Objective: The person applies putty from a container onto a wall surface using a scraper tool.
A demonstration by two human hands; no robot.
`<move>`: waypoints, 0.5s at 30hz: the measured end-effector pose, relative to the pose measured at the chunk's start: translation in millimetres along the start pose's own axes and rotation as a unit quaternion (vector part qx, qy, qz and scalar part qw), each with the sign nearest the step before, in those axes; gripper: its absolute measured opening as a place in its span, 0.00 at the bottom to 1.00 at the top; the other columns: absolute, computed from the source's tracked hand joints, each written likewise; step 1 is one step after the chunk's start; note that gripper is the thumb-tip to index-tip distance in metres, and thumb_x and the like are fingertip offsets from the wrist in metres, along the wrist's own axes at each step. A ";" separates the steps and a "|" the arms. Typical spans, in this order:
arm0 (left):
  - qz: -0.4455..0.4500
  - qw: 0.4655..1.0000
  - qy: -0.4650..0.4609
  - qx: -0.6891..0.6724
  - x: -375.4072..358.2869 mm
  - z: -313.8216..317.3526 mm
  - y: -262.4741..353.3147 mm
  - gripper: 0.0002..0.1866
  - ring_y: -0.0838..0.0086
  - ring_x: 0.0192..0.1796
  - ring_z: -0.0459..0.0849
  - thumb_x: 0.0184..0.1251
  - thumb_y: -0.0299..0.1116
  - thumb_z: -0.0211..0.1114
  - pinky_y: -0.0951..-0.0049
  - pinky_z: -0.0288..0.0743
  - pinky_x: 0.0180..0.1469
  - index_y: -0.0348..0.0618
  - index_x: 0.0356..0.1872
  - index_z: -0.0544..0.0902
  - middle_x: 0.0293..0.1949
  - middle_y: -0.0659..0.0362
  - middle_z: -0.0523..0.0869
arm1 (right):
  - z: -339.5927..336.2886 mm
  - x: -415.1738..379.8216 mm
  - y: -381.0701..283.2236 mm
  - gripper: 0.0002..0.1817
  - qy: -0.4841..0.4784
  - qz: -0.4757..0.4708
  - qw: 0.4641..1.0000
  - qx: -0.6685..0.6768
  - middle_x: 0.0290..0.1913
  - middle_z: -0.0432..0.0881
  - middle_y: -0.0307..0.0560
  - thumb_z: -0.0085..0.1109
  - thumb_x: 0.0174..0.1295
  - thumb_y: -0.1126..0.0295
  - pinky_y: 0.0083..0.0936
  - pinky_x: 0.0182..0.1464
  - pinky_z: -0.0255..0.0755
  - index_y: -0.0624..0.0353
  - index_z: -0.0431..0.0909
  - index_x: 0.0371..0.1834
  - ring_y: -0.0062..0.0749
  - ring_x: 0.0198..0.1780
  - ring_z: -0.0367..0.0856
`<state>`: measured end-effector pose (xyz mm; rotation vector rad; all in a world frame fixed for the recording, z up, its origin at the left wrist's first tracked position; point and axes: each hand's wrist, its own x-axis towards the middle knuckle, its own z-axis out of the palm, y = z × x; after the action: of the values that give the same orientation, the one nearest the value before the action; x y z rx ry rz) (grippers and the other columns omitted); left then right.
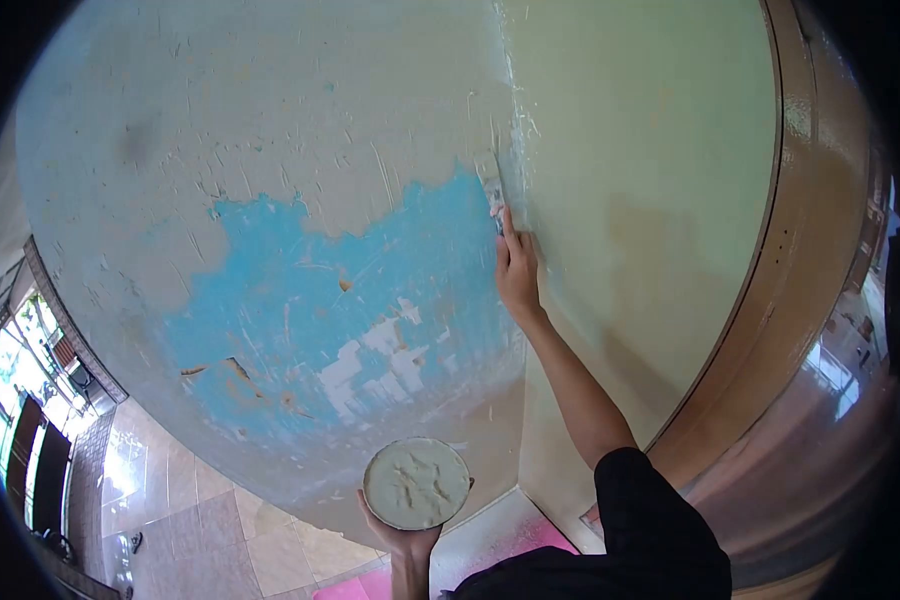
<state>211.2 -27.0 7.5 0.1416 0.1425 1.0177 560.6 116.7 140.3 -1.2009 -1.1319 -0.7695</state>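
Black sleeve point(660, 510) is trailing the right hand point(519, 275), whose fingers are wrapping a scraper point(490, 185), its long axis pointing toward twelve o'clock along the wall point(270, 110); at seven o'clock, the left hand point(402, 540) is cupping a paste-filled tub point(415, 483).

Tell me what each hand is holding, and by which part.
The left hand cups a round bowl of paste by its underside and sides. The right hand holds a scraper by its handle end.
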 end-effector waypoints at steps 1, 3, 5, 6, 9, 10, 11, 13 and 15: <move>0.006 1.000 0.022 0.001 0.0 -1.7 0.4 0.39 0.52 0.72 0.62 0.67 0.67 0.45 0.32 0.51 0.71 0.51 0.71 0.65 0.70 0.55 0.66 | -2.3 -6.0 3.0 0.29 -0.012 0.010 1.000 -0.002 0.34 0.71 0.52 0.49 0.72 0.74 0.35 0.43 0.69 0.50 0.59 0.76 0.42 0.35 0.71; -0.002 1.000 0.004 0.003 -2.0 4.6 -0.9 0.39 0.52 0.71 0.62 0.67 0.67 0.45 0.32 0.51 0.71 0.51 0.70 0.65 0.70 0.55 0.66 | -4.2 2.0 -1.1 0.29 -0.023 0.017 1.000 -0.003 0.35 0.71 0.52 0.50 0.71 0.74 0.35 0.42 0.70 0.50 0.59 0.76 0.43 0.36 0.72; -0.009 1.000 -0.013 0.006 -2.9 8.2 -0.7 0.39 0.52 0.71 0.62 0.67 0.67 0.45 0.32 0.51 0.71 0.51 0.70 0.65 0.70 0.55 0.66 | -5.5 28.6 -4.1 0.29 0.029 -0.023 0.999 -0.018 0.35 0.70 0.51 0.50 0.71 0.74 0.35 0.42 0.70 0.50 0.59 0.76 0.42 0.35 0.72; -0.010 1.000 -0.014 -0.008 -2.0 9.0 -0.3 0.39 0.52 0.71 0.62 0.67 0.67 0.45 0.31 0.51 0.70 0.51 0.70 0.65 0.70 0.55 0.66 | -6.2 46.1 -8.8 0.29 0.031 -0.024 0.999 -0.017 0.35 0.70 0.51 0.50 0.71 0.74 0.35 0.42 0.70 0.50 0.59 0.76 0.42 0.35 0.72; -0.009 1.000 -0.015 -0.012 -1.3 8.0 -0.2 0.39 0.51 0.71 0.62 0.67 0.67 0.45 0.29 0.50 0.70 0.52 0.70 0.65 0.70 0.55 0.66 | -8.8 89.2 -18.5 0.29 0.063 -0.046 0.997 -0.019 0.35 0.71 0.52 0.50 0.72 0.73 0.36 0.42 0.70 0.50 0.60 0.76 0.43 0.35 0.72; -0.006 1.000 -0.017 -0.003 -1.1 6.4 0.4 0.39 0.51 0.71 0.62 0.67 0.67 0.45 0.28 0.50 0.69 0.52 0.70 0.65 0.70 0.55 0.66 | -9.7 97.9 -20.6 0.28 0.043 -0.027 0.999 -0.020 0.34 0.71 0.52 0.49 0.72 0.72 0.35 0.42 0.69 0.50 0.60 0.75 0.43 0.35 0.72; -0.006 1.000 -0.016 -0.002 -0.3 3.9 1.4 0.39 0.51 0.71 0.62 0.67 0.67 0.45 0.28 0.50 0.69 0.52 0.70 0.65 0.70 0.55 0.66 | -9.5 100.9 -20.3 0.27 0.022 -0.009 0.999 -0.021 0.33 0.71 0.51 0.48 0.73 0.72 0.34 0.42 0.68 0.50 0.61 0.75 0.42 0.35 0.71; 0.004 0.998 0.013 -0.067 2.0 -2.8 3.4 0.39 0.51 0.71 0.62 0.67 0.68 0.46 0.25 0.49 0.68 0.52 0.70 0.65 0.69 0.55 0.65 | -8.4 83.7 -12.9 0.27 0.017 -0.010 0.999 -0.044 0.33 0.71 0.51 0.49 0.72 0.72 0.34 0.42 0.69 0.50 0.61 0.75 0.43 0.34 0.71; 0.005 0.999 0.005 -0.038 3.3 -8.1 3.6 0.39 0.51 0.71 0.62 0.66 0.68 0.46 0.24 0.49 0.68 0.52 0.70 0.65 0.69 0.55 0.66 | -5.7 52.6 0.6 0.27 0.011 -0.013 0.998 -0.068 0.33 0.71 0.52 0.49 0.72 0.72 0.35 0.42 0.69 0.50 0.61 0.75 0.43 0.34 0.72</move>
<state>208.4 -21.9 0.0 0.0680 0.1119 1.0333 578.1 116.8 190.1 -1.2893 -1.0940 -0.8886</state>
